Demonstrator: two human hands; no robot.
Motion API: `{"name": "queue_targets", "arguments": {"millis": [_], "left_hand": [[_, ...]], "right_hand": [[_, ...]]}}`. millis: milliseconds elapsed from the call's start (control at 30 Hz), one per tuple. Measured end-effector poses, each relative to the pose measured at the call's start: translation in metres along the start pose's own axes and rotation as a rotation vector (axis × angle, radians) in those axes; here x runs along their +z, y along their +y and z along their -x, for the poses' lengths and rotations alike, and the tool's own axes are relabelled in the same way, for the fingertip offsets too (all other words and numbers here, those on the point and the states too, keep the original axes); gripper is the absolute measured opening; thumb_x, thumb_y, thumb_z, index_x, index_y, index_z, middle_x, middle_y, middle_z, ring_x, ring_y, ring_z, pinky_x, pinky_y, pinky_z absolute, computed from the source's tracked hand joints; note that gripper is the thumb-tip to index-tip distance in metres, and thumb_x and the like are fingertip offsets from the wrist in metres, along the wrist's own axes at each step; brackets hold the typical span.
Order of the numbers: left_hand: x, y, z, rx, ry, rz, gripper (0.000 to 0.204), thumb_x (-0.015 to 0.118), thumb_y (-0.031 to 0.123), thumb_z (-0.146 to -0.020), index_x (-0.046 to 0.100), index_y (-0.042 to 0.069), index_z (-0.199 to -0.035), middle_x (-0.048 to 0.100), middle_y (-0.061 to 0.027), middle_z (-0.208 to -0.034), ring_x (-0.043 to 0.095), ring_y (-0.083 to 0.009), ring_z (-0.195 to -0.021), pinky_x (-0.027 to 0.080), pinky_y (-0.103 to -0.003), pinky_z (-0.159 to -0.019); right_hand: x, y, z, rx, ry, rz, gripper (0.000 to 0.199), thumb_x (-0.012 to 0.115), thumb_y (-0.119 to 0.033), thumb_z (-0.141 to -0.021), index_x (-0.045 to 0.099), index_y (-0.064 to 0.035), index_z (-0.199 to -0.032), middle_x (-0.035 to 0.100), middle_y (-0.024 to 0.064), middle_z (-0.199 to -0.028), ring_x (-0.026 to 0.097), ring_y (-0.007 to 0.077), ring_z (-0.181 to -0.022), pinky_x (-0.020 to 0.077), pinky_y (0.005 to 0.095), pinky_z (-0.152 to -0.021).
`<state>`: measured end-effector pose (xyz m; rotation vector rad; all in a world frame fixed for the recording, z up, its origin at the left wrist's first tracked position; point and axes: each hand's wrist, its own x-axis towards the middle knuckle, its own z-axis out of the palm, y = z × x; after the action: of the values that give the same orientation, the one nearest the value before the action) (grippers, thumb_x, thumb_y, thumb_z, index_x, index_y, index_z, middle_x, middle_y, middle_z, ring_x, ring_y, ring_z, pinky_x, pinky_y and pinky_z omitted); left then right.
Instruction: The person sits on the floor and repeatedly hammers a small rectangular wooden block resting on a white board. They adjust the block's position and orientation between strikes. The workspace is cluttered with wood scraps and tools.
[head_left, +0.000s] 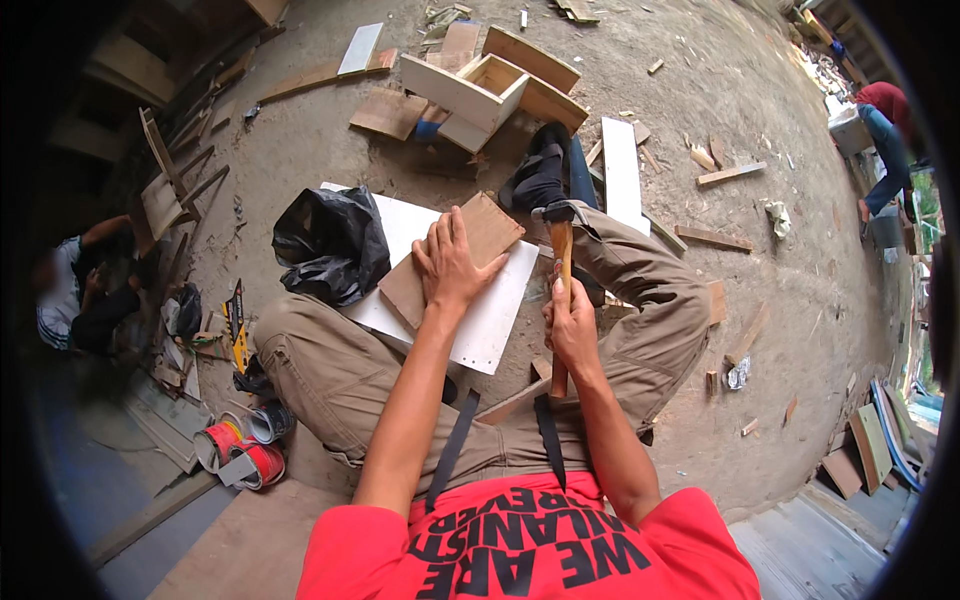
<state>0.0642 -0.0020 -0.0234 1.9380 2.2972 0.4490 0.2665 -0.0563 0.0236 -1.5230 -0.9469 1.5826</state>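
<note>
My left hand (450, 265) lies flat with fingers spread on a brown wooden board (488, 228), which sits slanted over a white panel (490, 335) between my legs. A row of small holes or dots runs along the panel's near edge. My right hand (573, 325) is wrapped round the wooden handle of a hammer (562, 245), held upright to the right of the board with its head uppermost. A crumpled black plastic bag (332, 245) rests on the panel's left side.
A partly built wooden box (492, 75) stands ahead among loose boards. Opened cans (262, 465) and a yellow-handled saw (236, 325) lie left. Wood scraps (715, 240) litter the ground at right. One person (75, 290) sits far left; another (882, 150) bends far right.
</note>
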Motion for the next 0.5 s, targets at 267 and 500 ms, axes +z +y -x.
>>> {"name": "queue_targets", "arguments": {"millis": [267, 500], "left_hand": [[-0.001, 0.011, -0.003, -0.026, -0.033, -0.031, 0.117, 0.071, 0.071, -0.074, 0.026, 0.0, -0.155, 0.039, -0.0177, -0.15, 0.036, -0.0329, -0.141, 0.021, -0.063, -0.113], [0.001, 0.017, -0.005, -0.037, -0.071, -0.032, 0.116, 0.068, 0.072, -0.076, 0.024, -0.001, -0.155, 0.037, -0.0192, -0.151, 0.035, -0.0342, -0.141, 0.023, -0.065, -0.111]], "right_hand": [[-0.028, -0.081, -0.021, -0.168, -0.02, 0.03, 0.037, 0.044, -0.036, -0.109, 0.053, -0.0035, -0.124, 0.05, -0.0028, -0.07, 0.044, 0.0043, -0.052, 0.037, 0.0227, -0.044], [-0.037, -0.06, -0.014, 0.05, -0.175, 0.209, 0.038, 0.049, -0.037, -0.108, 0.055, -0.0031, -0.125, 0.05, -0.0013, -0.072, 0.047, 0.007, -0.056, 0.0403, 0.0261, -0.048]]}}
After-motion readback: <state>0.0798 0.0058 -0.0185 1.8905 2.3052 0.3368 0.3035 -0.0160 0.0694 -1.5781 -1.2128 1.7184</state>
